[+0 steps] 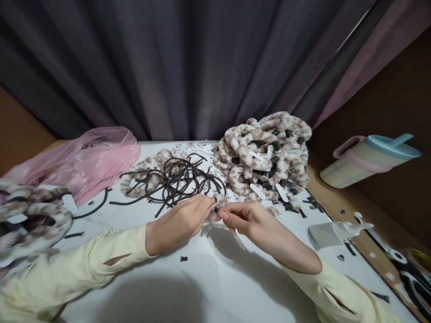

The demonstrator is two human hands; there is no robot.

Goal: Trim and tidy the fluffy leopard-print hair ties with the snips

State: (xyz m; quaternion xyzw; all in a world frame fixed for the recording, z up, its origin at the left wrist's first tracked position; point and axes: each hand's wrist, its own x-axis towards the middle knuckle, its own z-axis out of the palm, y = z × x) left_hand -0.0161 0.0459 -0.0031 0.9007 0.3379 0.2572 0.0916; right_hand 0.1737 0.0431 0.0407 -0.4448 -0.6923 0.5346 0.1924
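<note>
My left hand [183,222] is closed on a small part of a fluffy brown-and-white band [221,200] with a dark cord end showing at the fingertips. My right hand [257,224] meets it from the other side, thumb and fingers pinched at the same dark bit. The fingers hide most of this piece. Just behind my hands lies a tangle of dark brown cords [182,179], partly over another fluffy ring [133,185]. A heap of fluffy spotted rings [266,152] with white tags is piled at the back right.
More fluffy rings [37,220] and a pink plastic bag [101,157] are on the left. To the right are a white squeeze bottle [328,233], black-handled scissors [399,258] and a lidded tumbler [357,163]. A dark curtain [175,67] hangs behind the table.
</note>
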